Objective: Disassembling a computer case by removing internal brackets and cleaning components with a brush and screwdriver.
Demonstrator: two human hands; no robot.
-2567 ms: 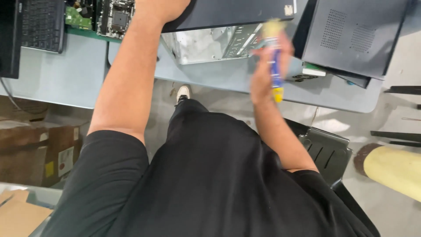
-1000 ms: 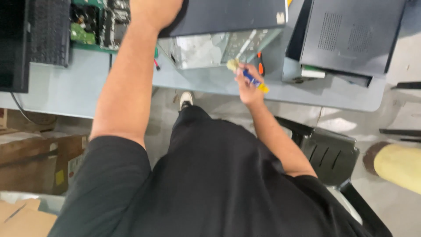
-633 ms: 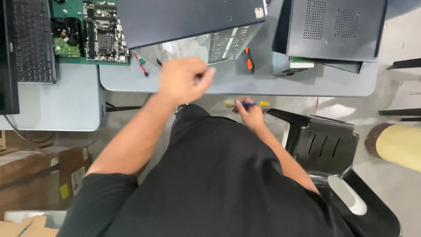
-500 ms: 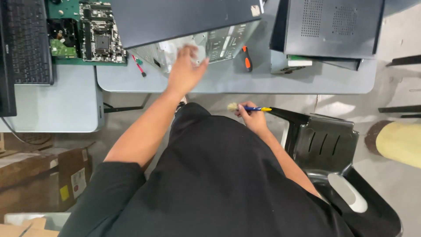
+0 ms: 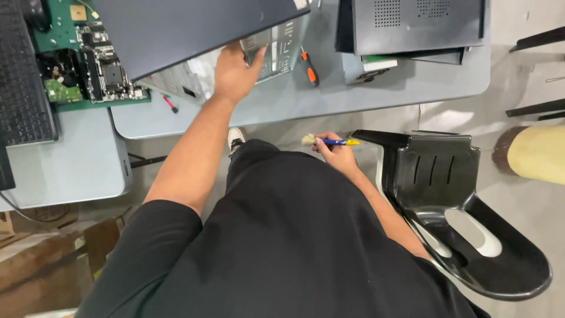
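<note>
- A black keyboard (image 5: 23,88) with rows of small keys is seen at the far left edge, lying on a pale grey table (image 5: 70,165) with a rounded corner.
- A green circuit board (image 5: 82,65), flat and crowded with dark chips and sockets, is placed just right of the keyboard.
- A wide dark panel (image 5: 188,29), smooth and matt, is seen above the board and partly covers an open metal computer case (image 5: 276,47) with a shiny, perforated wall.
- A thin red tool (image 5: 170,104) lies on the second grey table (image 5: 376,94), near its left end.
- The left hand (image 5: 234,73) is stretched far forward with the arm almost straight. The palm is turned down and the fingers are spread flat against the metal case under the edge of the panel. It is pressed on the case; whether anything is gripped cannot be told.
- A screwdriver (image 5: 308,66) with an orange and black handle lies on the table just right of the case.
- The right hand (image 5: 335,153) is kept near the body, below the near edge of the table, with the elbow bent. It is closed around a small brush (image 5: 329,141), with pale bristles pointing left and a blue and yellow handle pointing right, held nearly level.
- A dark metal box (image 5: 412,26) with small vent holes is stacked at the far right of the table.
- A black plastic chair (image 5: 453,194), glossy, with slots in the back, stands to the right of the person.
</note>
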